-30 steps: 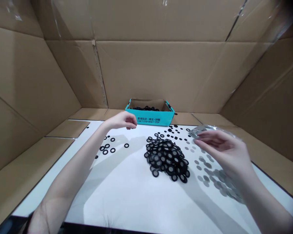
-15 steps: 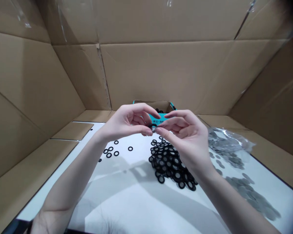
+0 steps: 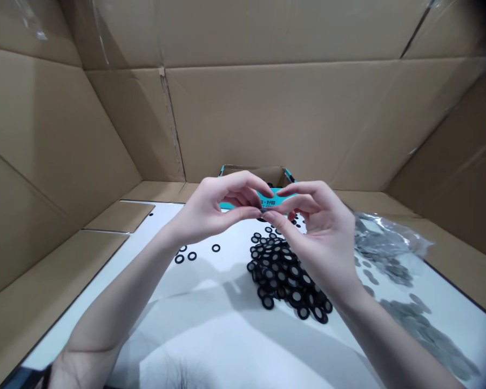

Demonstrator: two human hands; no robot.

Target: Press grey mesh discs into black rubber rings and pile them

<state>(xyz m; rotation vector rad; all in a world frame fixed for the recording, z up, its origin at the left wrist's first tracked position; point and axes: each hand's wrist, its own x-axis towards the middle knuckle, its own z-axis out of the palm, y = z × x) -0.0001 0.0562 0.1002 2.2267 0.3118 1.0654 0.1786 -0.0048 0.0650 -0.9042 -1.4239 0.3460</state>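
Note:
In front of the box, my left hand [image 3: 214,210] and my right hand [image 3: 322,232] meet fingertip to fingertip above the table. Thumbs and fingers of both pinch a small black ring [image 3: 263,210], now nearly edge-on and mostly covered by the fingertips. Whether a disc sits inside it I cannot tell. Below my right hand lies a heap of black rings with pale grey discs in their centres [image 3: 281,273]. Several open black rings [image 3: 191,256] lie on the white surface beyond my left forearm, partly hidden by it.
A teal-edged cardboard box [image 3: 243,206] with black rings inside stands behind my hands. To the right are a clear plastic bag of grey discs [image 3: 389,237] and a spread of loose grey discs [image 3: 425,329]. Tall cardboard walls [image 3: 275,119] enclose the white table [image 3: 194,335].
Both hands have shifted slightly right, still together. The ring between them has turned from showing its opening to nearly edge-on, and the fingertips cover more of it.

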